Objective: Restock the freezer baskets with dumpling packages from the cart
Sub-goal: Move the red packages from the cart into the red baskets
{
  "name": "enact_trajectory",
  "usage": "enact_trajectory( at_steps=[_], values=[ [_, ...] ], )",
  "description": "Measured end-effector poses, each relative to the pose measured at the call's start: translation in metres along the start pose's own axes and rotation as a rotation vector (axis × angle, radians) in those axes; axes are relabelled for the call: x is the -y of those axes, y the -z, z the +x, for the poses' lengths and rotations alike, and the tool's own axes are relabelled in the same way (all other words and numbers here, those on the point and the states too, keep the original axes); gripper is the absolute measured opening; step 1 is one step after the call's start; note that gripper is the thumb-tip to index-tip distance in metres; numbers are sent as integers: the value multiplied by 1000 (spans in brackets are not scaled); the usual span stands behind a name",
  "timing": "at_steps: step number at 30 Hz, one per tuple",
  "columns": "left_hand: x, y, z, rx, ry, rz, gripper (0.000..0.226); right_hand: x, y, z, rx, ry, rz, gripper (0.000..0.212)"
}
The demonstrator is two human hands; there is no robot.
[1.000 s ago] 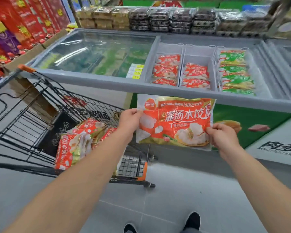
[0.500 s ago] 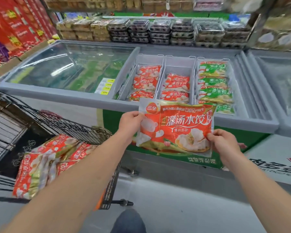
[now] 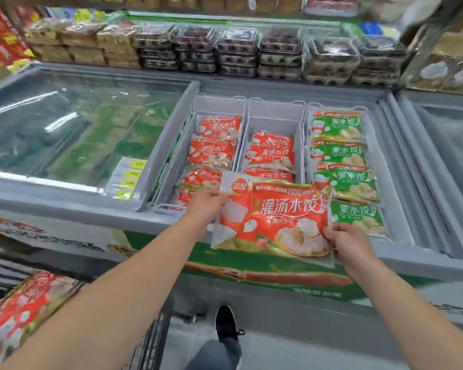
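Package: red dumpling package (image 3: 274,217) held flat above the freezer's front rim (image 3: 64,206), before the middle basket (image 3: 274,121).
Grip: left hand (image 3: 206,206) and right hand (image 3: 350,244) pinch opposite edges.
Technique: lower level onto the matching red stack (image 3: 271,153).

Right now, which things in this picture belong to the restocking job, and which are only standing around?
Part of the job:
- red dumpling package, held by left hand and right hand
- middle freezer basket, holding red packs
- left freezer basket
- red packages in the cart

Just nearby:
- green dumpling packs
- closed glass lid
- yellow price tags
- stacked trays
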State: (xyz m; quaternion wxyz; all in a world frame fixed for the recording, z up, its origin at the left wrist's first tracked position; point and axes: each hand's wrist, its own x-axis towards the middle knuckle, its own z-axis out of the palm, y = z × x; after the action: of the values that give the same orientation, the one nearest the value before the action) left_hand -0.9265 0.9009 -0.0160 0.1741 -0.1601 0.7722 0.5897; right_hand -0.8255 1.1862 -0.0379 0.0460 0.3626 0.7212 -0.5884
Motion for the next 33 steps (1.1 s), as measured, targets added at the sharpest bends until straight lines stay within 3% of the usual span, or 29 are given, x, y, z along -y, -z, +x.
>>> enact_trajectory(
  at_steps=[4,9,14,17,18,20,21,25,31,33],
  values=[
    [-18,-4,63,16,55,28,12,28,-21,48,-40,-27,-31,20],
    [-33,-21,124,19,129,-18,14,61,-39,98,20,-113,71,7],
    [-64,-50,198,36,271,-126,20,93,-45,183,29,-129,-7,11],
    [-86,-70,239,12,320,-139,12,109,-50,237,76,-124,-48,14],
    [-90,-77,253,16,330,-149,17,116,-52,250,69,-120,-64,16],
    [-89,-87,289,25,330,-130,52,130,-58,274,53,-111,-100,15],
    [-89,-92,305,36,325,-122,55,136,-61,284,46,-109,-107,13],
    [-120,-106,352,8,277,-53,6,157,-78,341,22,-73,-164,14],
    [-144,-126,444,35,277,-7,19,182,-104,425,-14,-109,-185,12],
    [-158,-134,468,52,249,43,7,190,-112,452,-22,-118,-211,10]
  ],
)
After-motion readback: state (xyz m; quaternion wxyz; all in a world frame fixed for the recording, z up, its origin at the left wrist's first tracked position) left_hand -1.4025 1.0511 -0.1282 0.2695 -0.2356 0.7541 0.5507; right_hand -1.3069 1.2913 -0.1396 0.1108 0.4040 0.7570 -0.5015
